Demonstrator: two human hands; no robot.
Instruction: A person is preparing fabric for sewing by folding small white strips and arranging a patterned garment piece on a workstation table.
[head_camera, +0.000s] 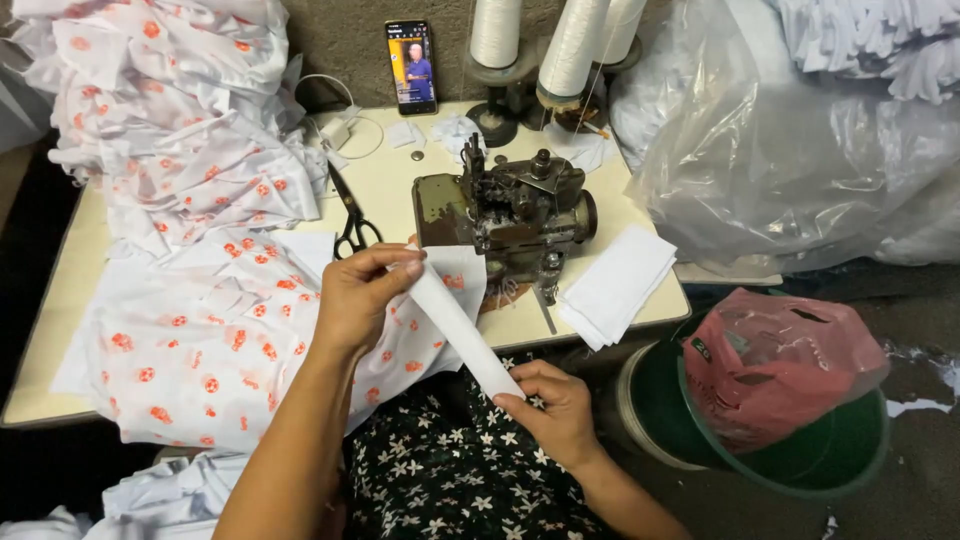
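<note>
1. Holding the white strip (455, 325) taut, our left hand (357, 300) pinches its top end, our right hand (553, 408) its bottom (both closed on it).
2. We keep it flat, untwisted, before the sewing machine (510, 215) on the tabletop (395, 185).

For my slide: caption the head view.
Left hand and right hand hold a white fabric strip before a sewing machine.
</note>
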